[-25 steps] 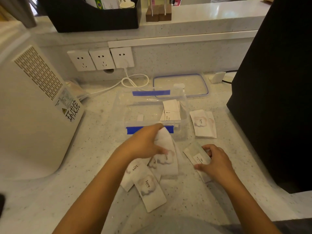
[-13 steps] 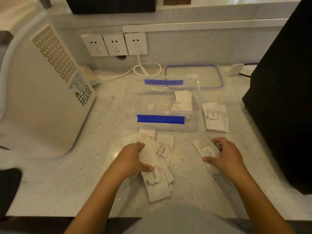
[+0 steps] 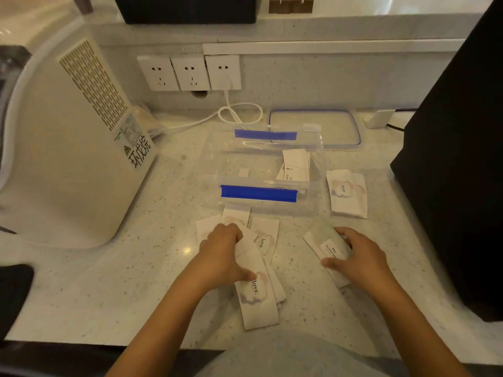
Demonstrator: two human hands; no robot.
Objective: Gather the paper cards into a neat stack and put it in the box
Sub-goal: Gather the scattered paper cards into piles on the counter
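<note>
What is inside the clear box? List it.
The box holds a few white cards leaning at its right end and a small white slip on the floor. How many cards overlap there cannot be told.

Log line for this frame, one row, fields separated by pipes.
phase: gathering | left hand: on overlapping cards | right hand: on small card pile | box: open, some cards inside | loose cards: right of box
</note>
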